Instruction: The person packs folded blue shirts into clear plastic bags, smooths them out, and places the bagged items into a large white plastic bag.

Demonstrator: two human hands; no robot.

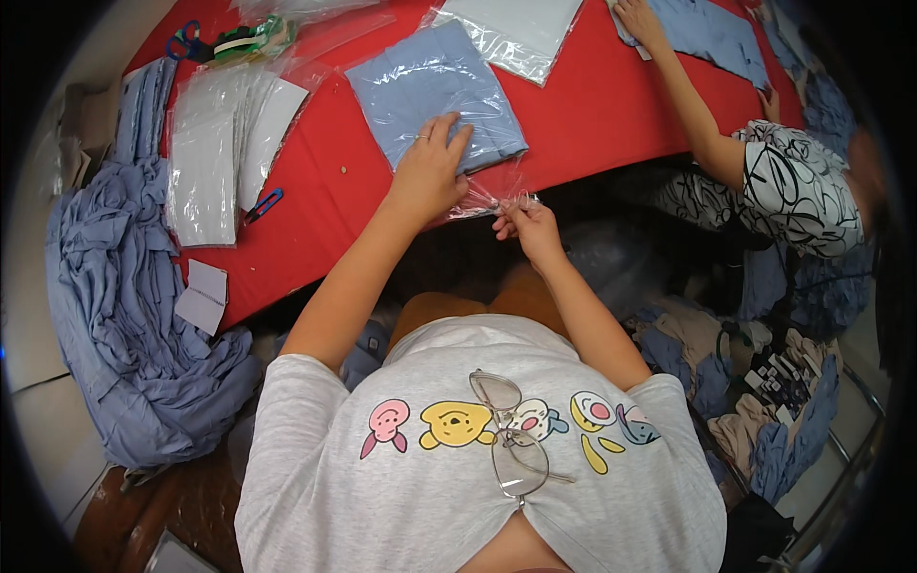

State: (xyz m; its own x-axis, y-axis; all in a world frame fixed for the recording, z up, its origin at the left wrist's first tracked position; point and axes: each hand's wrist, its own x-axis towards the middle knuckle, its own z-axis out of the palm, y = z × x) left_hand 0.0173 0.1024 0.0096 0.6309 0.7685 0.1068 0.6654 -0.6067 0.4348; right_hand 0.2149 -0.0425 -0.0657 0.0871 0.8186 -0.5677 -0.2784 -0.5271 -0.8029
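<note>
A folded blue garment [425, 91] lies on the table inside a clear plastic bag. My left hand [430, 172] rests on its lower part with the fingers stretched out, a ring on one of them. At the table's near edge, the loose end of the plastic bag [483, 199] reaches past the garment. My right hand [531, 229] pinches that end between closed fingers. Whether anything else is in the pinch is too small to tell.
White boards in clear bags [202, 158] lie left on the red table [320, 181], beside a blue cutter [264, 206], scissors [186, 42] and tape [250, 40]. Blue garments [134, 286] heap at far left. At upper right, a person's hand [638, 21] touches blue cloth [712, 38].
</note>
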